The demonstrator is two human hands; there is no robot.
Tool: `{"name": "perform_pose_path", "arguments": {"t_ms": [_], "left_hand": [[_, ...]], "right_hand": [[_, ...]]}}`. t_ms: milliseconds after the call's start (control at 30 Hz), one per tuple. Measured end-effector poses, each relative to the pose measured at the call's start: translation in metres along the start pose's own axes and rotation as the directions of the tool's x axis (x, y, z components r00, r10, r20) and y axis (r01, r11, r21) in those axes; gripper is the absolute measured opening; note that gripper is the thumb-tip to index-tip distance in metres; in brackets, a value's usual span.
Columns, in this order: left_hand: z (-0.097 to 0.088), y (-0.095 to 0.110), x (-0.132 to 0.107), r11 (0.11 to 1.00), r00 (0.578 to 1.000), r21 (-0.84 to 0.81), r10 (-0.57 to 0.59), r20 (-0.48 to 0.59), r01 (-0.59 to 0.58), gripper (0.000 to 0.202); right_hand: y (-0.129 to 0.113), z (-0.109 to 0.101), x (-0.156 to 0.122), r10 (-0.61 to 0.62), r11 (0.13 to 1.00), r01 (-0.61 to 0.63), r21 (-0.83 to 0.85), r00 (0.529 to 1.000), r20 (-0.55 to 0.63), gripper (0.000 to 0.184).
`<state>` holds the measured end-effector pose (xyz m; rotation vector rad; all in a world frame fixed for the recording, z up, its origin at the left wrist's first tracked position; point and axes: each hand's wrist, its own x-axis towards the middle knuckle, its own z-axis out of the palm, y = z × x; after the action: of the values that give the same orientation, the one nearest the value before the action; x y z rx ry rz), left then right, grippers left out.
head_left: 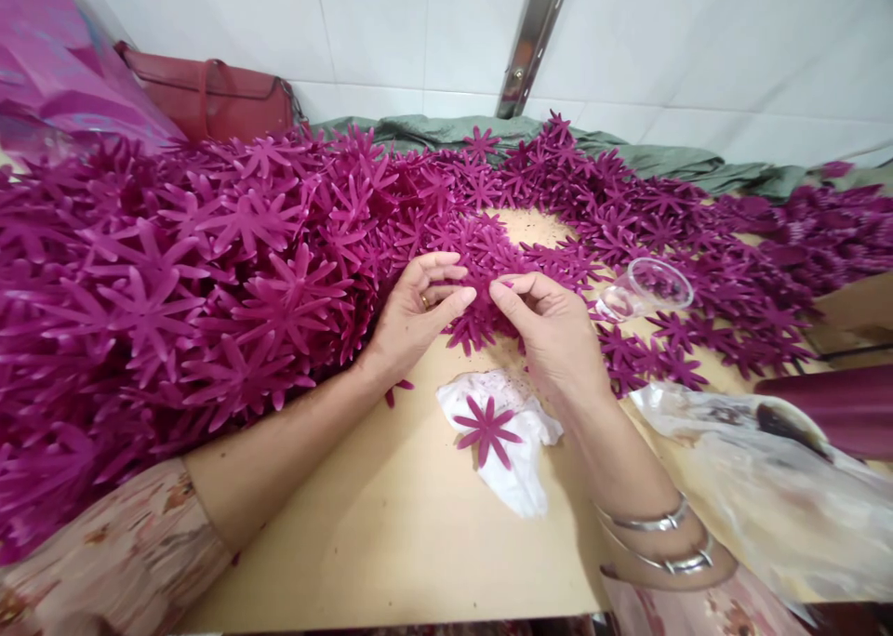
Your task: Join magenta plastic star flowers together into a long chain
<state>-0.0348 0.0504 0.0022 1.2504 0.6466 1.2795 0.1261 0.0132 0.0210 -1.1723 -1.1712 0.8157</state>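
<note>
A big heap of magenta star-shaped plastic flowers point(174, 273) covers the left and far side of the tan table point(391, 515). My left hand point(415, 315) and my right hand point(551, 329) meet at the heap's near edge, fingers pinched on a small cluster of the flowers point(481, 311) between them. A single loose flower point(486, 429) lies on a crumpled white cloth point(516, 459) just below my hands. My right wrist wears silver bangles point(662, 538).
A clear plastic cup point(648, 287) lies on its side to the right among the flowers. A clear plastic bag point(767, 487) lies at the right front. A red handbag point(216, 97) and green cloth point(662, 157) sit against the tiled wall.
</note>
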Motion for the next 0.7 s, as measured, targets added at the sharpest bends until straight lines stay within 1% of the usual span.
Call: {"name": "perform_pose_path", "arguments": {"t_ms": [100, 200, 300, 367, 433, 567, 633, 700], "left_hand": [[0.0, 0.001, -0.003, 0.983, 0.992, 0.135, 0.12, 0.023, -0.122, 0.036], [-0.002, -0.001, -0.006, 0.938, 0.975, 0.269, 0.211, 0.065, -0.221, 0.026], [-0.004, -0.003, -0.005, 0.904, 0.961, 0.325, 0.261, 0.092, -0.276, 0.021], [-0.005, -0.003, -0.003, 0.894, 0.952, 0.328, 0.281, 0.119, -0.305, 0.018], [-0.005, -0.003, -0.002, 0.904, 0.95, 0.295, 0.28, 0.139, -0.31, 0.015], [-0.005, 0.0, -0.001, 0.945, 0.961, 0.192, 0.24, 0.139, -0.264, 0.013], [-0.003, 0.0, -0.001, 0.96, 0.969, 0.15, 0.222, 0.107, -0.236, 0.015], [-0.003, -0.001, 0.0, 0.976, 0.981, 0.102, 0.188, 0.053, -0.193, 0.017]], "right_hand": [[-0.001, 0.001, -0.001, 0.021, 1.0, -0.021, 0.002, 1.0, -0.005, 0.02], [-0.005, 0.002, -0.002, 0.061, 0.996, -0.062, 0.07, 0.998, 0.022, 0.024], [-0.01, 0.003, -0.002, 0.095, 0.986, -0.105, 0.128, 0.992, 0.084, 0.025], [-0.012, 0.002, -0.002, 0.114, 0.982, -0.131, 0.133, 0.985, 0.129, 0.025], [-0.013, 0.001, -0.001, 0.131, 0.978, -0.154, 0.142, 0.978, 0.16, 0.026], [-0.013, 0.002, -0.001, 0.166, 0.963, -0.197, 0.182, 0.971, 0.172, 0.032], [-0.011, 0.003, 0.0, 0.162, 0.961, -0.188, 0.202, 0.977, 0.14, 0.033], [-0.01, 0.002, 0.001, 0.144, 0.961, -0.159, 0.226, 0.986, 0.083, 0.033]]}}
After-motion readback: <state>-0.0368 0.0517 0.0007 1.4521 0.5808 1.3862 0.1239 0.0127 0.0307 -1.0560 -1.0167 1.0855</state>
